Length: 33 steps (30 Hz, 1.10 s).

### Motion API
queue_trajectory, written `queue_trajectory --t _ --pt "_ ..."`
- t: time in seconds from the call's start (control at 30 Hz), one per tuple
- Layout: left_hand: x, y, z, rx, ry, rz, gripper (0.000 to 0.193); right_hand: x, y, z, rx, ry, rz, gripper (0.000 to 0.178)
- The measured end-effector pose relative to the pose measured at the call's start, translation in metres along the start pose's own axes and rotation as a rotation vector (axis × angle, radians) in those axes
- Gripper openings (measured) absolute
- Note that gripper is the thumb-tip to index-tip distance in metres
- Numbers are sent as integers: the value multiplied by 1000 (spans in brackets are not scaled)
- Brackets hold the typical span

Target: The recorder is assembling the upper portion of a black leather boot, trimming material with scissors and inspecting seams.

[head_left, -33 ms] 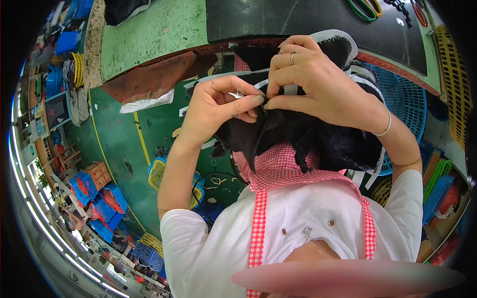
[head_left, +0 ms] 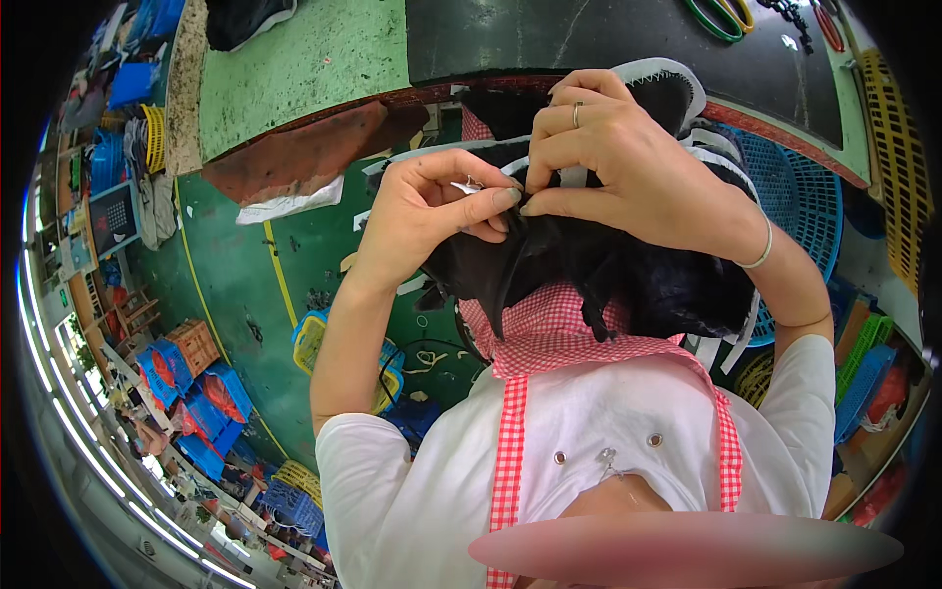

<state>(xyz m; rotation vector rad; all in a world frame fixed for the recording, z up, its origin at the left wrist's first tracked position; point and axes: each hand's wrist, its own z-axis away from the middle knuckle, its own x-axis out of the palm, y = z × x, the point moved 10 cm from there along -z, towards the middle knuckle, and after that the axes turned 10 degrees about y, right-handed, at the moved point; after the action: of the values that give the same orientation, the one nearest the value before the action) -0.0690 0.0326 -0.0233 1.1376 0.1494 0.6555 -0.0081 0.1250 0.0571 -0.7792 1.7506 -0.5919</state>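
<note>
On my lap, over a red-and-white checked apron, lies a heap of black soft material with white edging strips. My left hand is closed, thumb against fingertips, on a fold of the black material. A small white bit shows beside its index finger. Touching it from the other side, my right hand pinches the same material with thumb and index finger. Its other fingers are bent and raised. What lies right between the fingertips is too small and dark to make out. Behind my right hand, a black piece with a white stitched rim stands up.
Ahead is a worktable with a green top and a black mat. Green-handled scissors lie on the mat. A blue plastic basket stands at my right. Yellow-and-blue baskets sit on the green floor at left.
</note>
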Motion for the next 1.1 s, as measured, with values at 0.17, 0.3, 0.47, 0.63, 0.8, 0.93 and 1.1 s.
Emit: queue_trajectory --t 0.17,0.3,0.47,0.63,0.8,0.93,1.1 --pt "2 2 -1 2 -7 -6 13 1 0 0 11 -25 -4 16" --pt "3 3 -3 15 3 -41 16 0 -1 1 -16 -7 19 16" --pt "8 11 -6 -29 -1 -186 19 -19 -16 6 -141 222 203 25" --pt "27 -11 -4 -226 -153 -62 21 -11 -39 17 -372 149 232 35" --pt "36 -11 -5 -283 -203 -4 21 -18 -31 30 -480 299 176 21" --pt "31 -10 -10 -225 -143 -116 19 -21 -40 32 -432 363 300 17" --pt "21 26 -21 113 6 -212 12 -27 -44 36 -386 402 246 15"
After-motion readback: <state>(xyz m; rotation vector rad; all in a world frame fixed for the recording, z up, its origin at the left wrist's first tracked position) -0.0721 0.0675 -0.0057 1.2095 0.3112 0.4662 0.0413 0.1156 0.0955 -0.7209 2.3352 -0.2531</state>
